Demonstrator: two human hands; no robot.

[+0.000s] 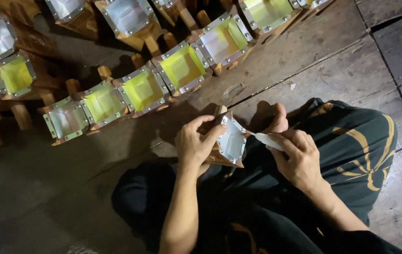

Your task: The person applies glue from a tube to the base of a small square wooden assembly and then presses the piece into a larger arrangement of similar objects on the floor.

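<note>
At frame centre, left hand (194, 143) grips a wooden box (230, 140) steady; right hand (297, 157) pinches a white strip (266, 139) at its rim.

A small handcraft workshop, with the work done seated on the floor.

Rows of identical square wooden frames with riveted metal rims (143, 90) stand lined up on the worn, dusty grey plank floor (332, 61), some lined in silver, others in yellow-green, the sort of batch a maker turns out by hand. A person sits cross-legged in dark trousers with a yellow pattern (361, 150) right beside the rows, with no bench or table in view.
</note>
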